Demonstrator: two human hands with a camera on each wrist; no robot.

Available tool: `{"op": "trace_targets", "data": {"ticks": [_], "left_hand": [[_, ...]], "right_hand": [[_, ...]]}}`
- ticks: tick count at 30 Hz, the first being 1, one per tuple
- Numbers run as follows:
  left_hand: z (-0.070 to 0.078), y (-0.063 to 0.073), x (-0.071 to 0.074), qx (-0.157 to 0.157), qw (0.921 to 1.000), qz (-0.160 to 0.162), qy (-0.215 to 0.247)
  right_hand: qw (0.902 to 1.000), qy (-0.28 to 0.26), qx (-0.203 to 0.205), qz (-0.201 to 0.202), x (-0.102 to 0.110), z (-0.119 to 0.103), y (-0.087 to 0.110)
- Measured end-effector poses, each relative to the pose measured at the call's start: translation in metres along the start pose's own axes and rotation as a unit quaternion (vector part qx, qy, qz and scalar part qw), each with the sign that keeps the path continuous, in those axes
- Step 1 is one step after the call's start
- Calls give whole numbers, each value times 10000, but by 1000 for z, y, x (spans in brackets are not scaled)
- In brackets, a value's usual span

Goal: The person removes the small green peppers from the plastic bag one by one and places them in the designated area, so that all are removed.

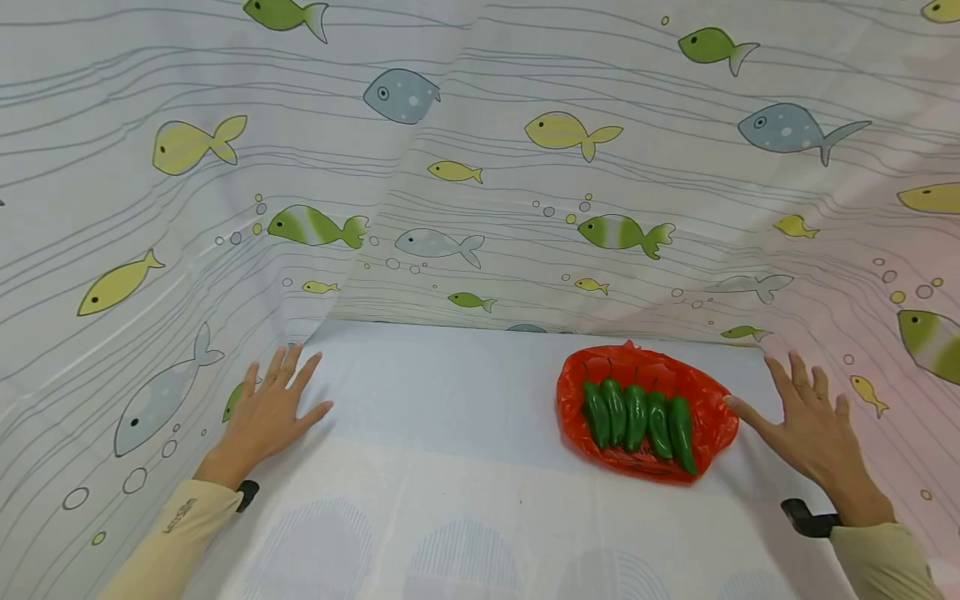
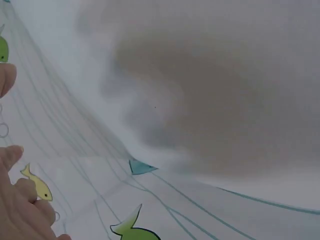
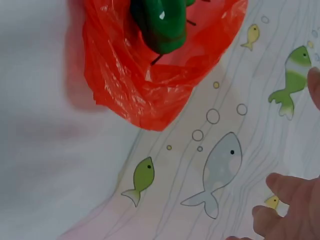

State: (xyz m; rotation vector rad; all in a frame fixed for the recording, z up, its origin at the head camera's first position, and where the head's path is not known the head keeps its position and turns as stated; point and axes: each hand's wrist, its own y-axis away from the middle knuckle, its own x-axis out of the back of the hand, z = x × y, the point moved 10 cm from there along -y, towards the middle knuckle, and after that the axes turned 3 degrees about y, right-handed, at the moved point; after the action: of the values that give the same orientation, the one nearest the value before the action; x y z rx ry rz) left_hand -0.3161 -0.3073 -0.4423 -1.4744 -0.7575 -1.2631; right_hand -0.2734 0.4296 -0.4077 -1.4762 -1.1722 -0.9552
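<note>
Several green peppers (image 1: 636,417) lie side by side in a row on a red plastic bag (image 1: 566,400), right of centre on the white surface. My left hand (image 1: 272,412) is at the left side, fingers spread and holding nothing. To the right of the bag is my right hand (image 1: 813,425), also spread and bare, its thumb tip close by the bag's right edge. The right wrist view shows part of the bag (image 3: 130,107) with a pepper (image 3: 165,30) on it, and my fingers at the right border. Only some fingers (image 2: 30,200) show in the left wrist view.
A white table surface (image 1: 450,400) lies between the hands. Fish-printed sheets (image 1: 480,200) rise behind it and along both sides like walls. Pale striped round shapes (image 1: 461,554) mark the near part of the surface.
</note>
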Motion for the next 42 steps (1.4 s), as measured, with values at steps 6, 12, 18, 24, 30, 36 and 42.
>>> {"op": "trace_targets", "data": {"ticks": [6, 12, 18, 24, 30, 36, 42], "left_hand": [[4, -7, -2, -50, 9993, 183, 312], [10, -15, -5, 191, 9929, 114, 1168], [19, -21, -13, 416, 9793, -29, 1978], [29, -28, -24, 556, 9697, -141, 2376], [42, -38, -33, 424, 9624, -182, 2676], [60, -47, -38, 166, 9509, -295, 3078], [73, -56, -38, 15, 9460, -213, 3236]], "right_hand": [[9993, -242, -282, 19, -2, 4, 0], [9968, -627, -455, 185, -6, 6, 1], [9955, -823, -453, 125, -21, 11, 3], [9939, -1013, -424, 62, -31, 11, 8], [9927, -1113, -457, -47, -44, 8, 11], [9910, -1192, -584, -176, -49, 8, 13], [9852, -1514, -673, -452, -61, 9, 12]]}}
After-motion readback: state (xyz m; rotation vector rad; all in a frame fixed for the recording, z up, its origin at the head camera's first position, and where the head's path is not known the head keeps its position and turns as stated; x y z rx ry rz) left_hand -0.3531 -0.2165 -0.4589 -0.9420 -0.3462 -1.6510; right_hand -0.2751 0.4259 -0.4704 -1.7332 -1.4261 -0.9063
